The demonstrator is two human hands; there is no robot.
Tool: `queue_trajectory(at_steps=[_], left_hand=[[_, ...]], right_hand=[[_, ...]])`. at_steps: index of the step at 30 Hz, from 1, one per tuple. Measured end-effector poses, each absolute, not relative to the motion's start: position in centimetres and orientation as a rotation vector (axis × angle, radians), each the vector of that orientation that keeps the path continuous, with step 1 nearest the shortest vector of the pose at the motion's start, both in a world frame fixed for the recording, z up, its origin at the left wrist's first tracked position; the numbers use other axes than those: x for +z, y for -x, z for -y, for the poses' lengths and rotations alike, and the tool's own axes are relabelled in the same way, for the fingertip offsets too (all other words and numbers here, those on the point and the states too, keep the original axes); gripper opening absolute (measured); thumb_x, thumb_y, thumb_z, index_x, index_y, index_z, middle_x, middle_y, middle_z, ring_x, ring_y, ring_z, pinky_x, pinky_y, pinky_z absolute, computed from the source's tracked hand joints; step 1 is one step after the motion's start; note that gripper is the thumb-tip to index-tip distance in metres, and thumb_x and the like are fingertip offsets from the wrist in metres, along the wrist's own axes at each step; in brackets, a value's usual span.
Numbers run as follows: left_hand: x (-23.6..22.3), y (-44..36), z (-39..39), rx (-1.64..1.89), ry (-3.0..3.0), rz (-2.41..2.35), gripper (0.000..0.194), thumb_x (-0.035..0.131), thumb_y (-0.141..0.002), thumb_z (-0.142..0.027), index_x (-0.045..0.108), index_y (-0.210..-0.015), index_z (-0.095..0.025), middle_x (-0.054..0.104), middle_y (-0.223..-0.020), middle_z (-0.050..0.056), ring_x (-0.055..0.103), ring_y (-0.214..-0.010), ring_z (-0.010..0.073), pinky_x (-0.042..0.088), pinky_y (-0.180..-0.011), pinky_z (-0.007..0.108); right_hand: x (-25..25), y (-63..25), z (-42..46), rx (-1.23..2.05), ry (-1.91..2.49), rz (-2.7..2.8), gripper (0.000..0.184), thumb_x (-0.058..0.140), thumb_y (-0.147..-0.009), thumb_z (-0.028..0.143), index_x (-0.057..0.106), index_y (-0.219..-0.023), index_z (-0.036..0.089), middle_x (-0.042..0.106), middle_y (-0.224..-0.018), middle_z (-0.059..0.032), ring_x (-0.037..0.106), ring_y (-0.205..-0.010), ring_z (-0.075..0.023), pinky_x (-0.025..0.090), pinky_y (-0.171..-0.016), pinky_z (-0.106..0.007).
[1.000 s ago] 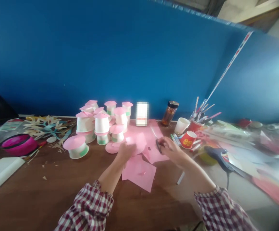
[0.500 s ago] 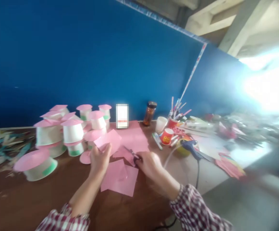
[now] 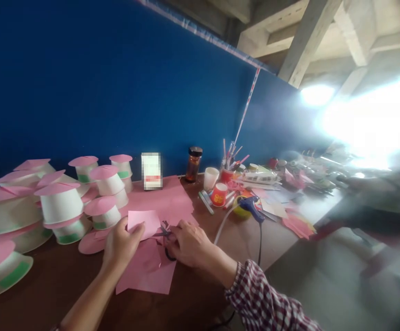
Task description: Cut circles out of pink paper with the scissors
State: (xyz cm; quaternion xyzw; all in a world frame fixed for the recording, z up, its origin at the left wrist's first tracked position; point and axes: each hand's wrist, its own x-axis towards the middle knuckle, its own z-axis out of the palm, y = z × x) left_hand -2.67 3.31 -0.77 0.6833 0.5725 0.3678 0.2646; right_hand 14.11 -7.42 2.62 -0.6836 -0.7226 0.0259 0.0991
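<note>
Blue wall [image 3: 110, 92] behind brown tabletop [image 3: 48, 294] | small pink paper piece [image 3: 143, 223] pinched by left hand [image 3: 121, 242] over larger pink sheets [image 3: 148, 271] | right hand [image 3: 193, 244] gripping dark scissors [image 3: 166, 232] beside it | pink-topped white cups [image 3: 61, 207] further left | dark-lidded brown jar [image 3: 193, 168], back edge

The held sheet [image 3: 143, 224] is smooth, matt pink paper. The scissors [image 3: 166, 232] have metal blades. The jar [image 3: 193, 165] looks glossy and amber under its shiny black lid; the sleeve [image 3: 265, 296] is checked, puckered cloth.
</note>
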Motion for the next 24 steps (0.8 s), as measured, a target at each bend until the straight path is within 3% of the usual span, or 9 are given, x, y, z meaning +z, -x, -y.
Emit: queue_trajectory(at_steps=[4, 7, 11, 15, 17, 20, 24], left_hand=[[-0.9, 2.8, -3.2, 0.789, -2.055, -1.585, 0.030, 0.052, -0.075, -0.049, 0.055, -0.078, -0.019, 0.063, -0.075, 0.007, 0.060, -0.075, 0.0274, 0.039, -0.063, 0.031], [-0.8, 2.8, -3.0, 0.620, -2.121, -1.679, 0.049, 0.045, -0.077, -0.058, 0.057, -0.101, -0.018, 0.065, -0.093, 0.012, 0.059, -0.088, 0.0322, 0.039, -0.065, 0.034], [-0.6, 2.6, -2.3, 0.539, -2.153, -1.747, 0.065, 0.038, -0.078, -0.066, 0.049, -0.122, -0.020, 0.062, -0.112, 0.011, 0.058, -0.096, 0.0337, 0.040, -0.067, 0.037], [0.1, 2.2, -1.3, 0.539, -2.252, -1.821, 0.057, 0.035, -0.083, -0.060, 0.052, -0.119, -0.019, 0.058, -0.118, 0.011, 0.058, -0.096, 0.0315, 0.041, -0.063, 0.036], [0.6, 2.1, -1.0, 0.584, -2.299, -1.869, 0.052, 0.036, -0.085, -0.056, 0.053, -0.117, -0.019, 0.057, -0.117, 0.011, 0.059, -0.090, 0.0297, 0.039, -0.057, 0.034], [1.2, 2.2, -0.9, 0.757, -2.374, -1.901, 0.047, 0.038, -0.086, -0.053, 0.055, -0.115, -0.020, 0.056, -0.118, 0.011, 0.061, -0.082, 0.0272, 0.036, -0.050, 0.032], [1.8, 2.1, -0.8, 1.105, -2.453, -1.787, 0.040, 0.042, -0.087, -0.048, 0.058, -0.112, -0.021, 0.056, -0.118, 0.009, 0.060, -0.080, 0.0239, 0.037, -0.052, 0.031]], right_hand=[[3.2, -17.7, 9.2, -0.157, 2.018, 1.978, 0.033, 0.049, -0.088, 0.039, 0.057, -0.114, 0.021, 0.060, -0.104, -0.0088, 0.052, -0.097, -0.0255, 0.041, -0.083, -0.035], [3.7, -22.5, 11.2, -0.465, 2.251, 1.641, 0.024, 0.051, -0.087, 0.033, 0.061, -0.104, 0.020, 0.059, -0.107, -0.0108, 0.049, -0.102, -0.0289, 0.039, -0.085, -0.038], [3.7, -28.5, 13.7, -0.687, 2.609, 1.192, 0.032, 0.056, -0.082, 0.037, 0.056, -0.106, 0.016, 0.056, -0.110, -0.0154, 0.049, -0.104, -0.0345, 0.040, -0.081, -0.043], [2.7, -31.9, 14.8, -0.342, 2.784, 0.994, 0.039, 0.054, -0.082, 0.043, 0.052, -0.108, 0.014, 0.059, -0.102, -0.0164, 0.059, -0.088, -0.0327, 0.045, -0.066, -0.038], [2.2, -32.6, 15.0, -0.200, 2.769, 0.929, 0.031, 0.052, -0.084, 0.037, 0.052, -0.105, 0.014, 0.063, -0.091, -0.0131, 0.063, -0.078, -0.0300, 0.045, -0.063, -0.036], [2.0, -32.9, 15.5, -0.209, 2.714, 0.868, 0.026, 0.046, -0.088, 0.033, 0.053, -0.103, 0.014, 0.064, -0.085, -0.0129, 0.064, -0.076, -0.0292, 0.045, -0.063, -0.036], [2.3, -32.1, 17.0, -0.353, 2.548, 0.791, 0.036, 0.035, -0.093, 0.033, 0.040, -0.122, 0.013, 0.062, -0.097, -0.0148, 0.062, -0.083, -0.0265, 0.045, -0.069, -0.037]])
